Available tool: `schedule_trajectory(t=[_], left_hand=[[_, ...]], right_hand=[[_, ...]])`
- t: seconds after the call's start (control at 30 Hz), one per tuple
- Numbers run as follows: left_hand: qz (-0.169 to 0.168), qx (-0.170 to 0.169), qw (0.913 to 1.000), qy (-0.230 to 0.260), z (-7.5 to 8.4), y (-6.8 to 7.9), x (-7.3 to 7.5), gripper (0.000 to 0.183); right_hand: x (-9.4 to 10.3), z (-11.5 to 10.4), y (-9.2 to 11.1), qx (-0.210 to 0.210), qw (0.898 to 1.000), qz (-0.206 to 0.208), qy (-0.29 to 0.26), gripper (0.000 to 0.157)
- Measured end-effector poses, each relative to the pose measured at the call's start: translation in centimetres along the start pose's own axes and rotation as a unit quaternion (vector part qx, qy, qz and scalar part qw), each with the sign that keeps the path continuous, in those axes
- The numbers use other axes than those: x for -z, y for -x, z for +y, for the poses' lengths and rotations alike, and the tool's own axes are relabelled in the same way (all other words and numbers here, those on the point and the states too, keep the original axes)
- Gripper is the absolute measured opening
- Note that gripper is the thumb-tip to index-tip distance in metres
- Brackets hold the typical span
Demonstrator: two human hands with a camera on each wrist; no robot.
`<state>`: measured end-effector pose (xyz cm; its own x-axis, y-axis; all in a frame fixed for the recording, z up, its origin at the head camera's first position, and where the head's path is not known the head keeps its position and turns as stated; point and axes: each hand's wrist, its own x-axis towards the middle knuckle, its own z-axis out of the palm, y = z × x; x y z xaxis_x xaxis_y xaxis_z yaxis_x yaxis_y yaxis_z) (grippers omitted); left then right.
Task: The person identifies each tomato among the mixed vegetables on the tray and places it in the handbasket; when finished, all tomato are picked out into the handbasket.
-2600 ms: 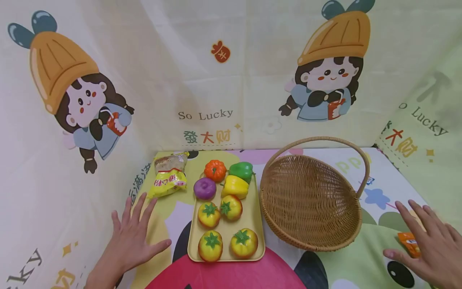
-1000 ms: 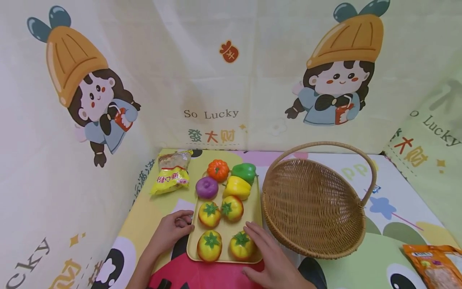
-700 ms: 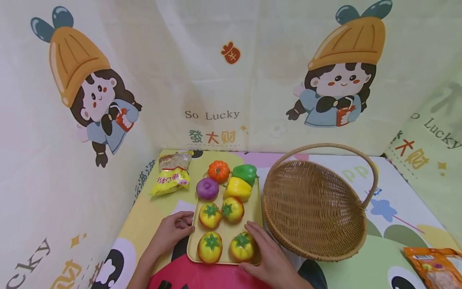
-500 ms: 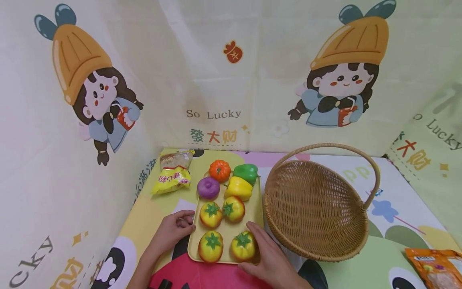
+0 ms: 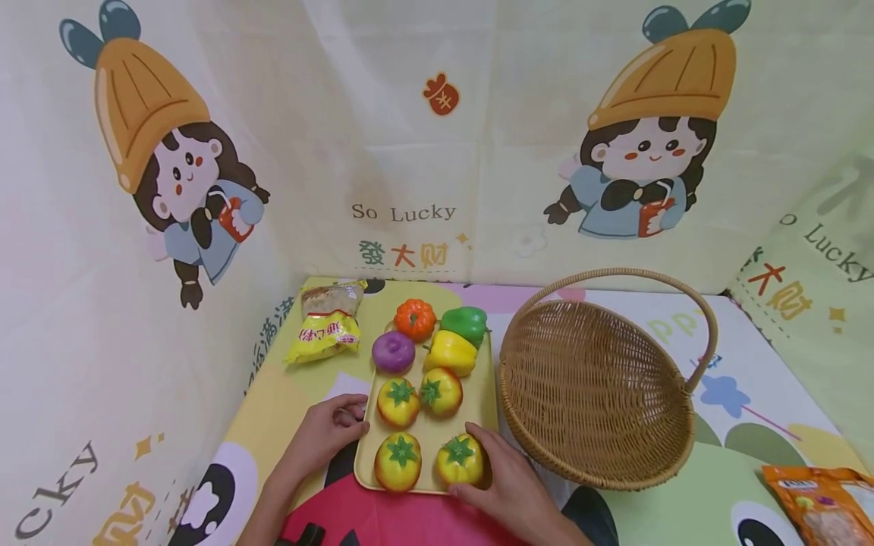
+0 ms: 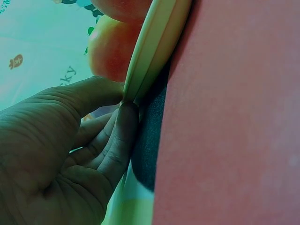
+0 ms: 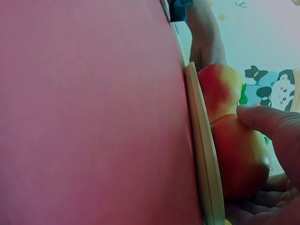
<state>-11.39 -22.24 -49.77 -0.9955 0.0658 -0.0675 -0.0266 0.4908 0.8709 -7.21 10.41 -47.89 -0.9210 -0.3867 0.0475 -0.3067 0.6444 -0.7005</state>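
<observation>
A yellow tray (image 5: 471,413) bears several yellow-red tomatoes (image 5: 397,462) with green leafy tops, a purple onion (image 5: 393,352), an orange pumpkin (image 5: 414,319), a green bell pepper (image 5: 465,324) and a yellow bell pepper (image 5: 451,353). My left hand (image 5: 324,434) pinches the tray's left rim; in the left wrist view its thumb (image 6: 101,92) lies over the edge and the fingers sit beneath. My right hand (image 5: 508,481) grips the front right tomato (image 5: 459,455), which rests on the tray. The right wrist view shows the thumb (image 7: 260,119) against the tomato (image 7: 241,157), fingers on its far side.
Right of the tray stands a wicker basket (image 5: 597,394) with a tall arched handle, its mouth tilted forward. A yellow food packet (image 5: 324,322) lies at the back left, an orange packet (image 5: 822,500) at the right front. Printed cloth walls surround the table.
Both hands were spread wide at the sides; they came inward, the left to the tray's rim and the right to the front right tomato. Lately the right thumb closed in against that tomato.
</observation>
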Motion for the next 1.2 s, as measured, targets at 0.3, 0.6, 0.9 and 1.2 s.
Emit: schedule_trajectory(t=[0.3, 0.6, 0.9, 1.2], left_hand=[[0.000, -0.005, 1.0000, -0.005, -0.1, -0.2, 0.1, 0.042], [-0.002, 0.008, 1.0000, 0.004, -0.6, -0.1, 0.5, 0.043], [-0.007, 0.005, 0.9998, 0.018, -0.8, -0.3, 0.2, 0.044], [-0.003, 0.013, 0.9998, 0.015, -0.6, -0.3, 0.0, 0.042]], right_hand=[[0.5, -0.6, 0.2, 0.000, 1.000, 0.003, -0.014, 0.087], [2.8, -2.9, 1.6, 0.000, 0.998, -0.036, -0.060, 0.083], [7.9, -5.2, 3.3, 0.028, 0.992, -0.045, -0.115, 0.072], [13.5, -4.5, 2.9, 0.092, 0.992, 0.000, -0.091, 0.073]])
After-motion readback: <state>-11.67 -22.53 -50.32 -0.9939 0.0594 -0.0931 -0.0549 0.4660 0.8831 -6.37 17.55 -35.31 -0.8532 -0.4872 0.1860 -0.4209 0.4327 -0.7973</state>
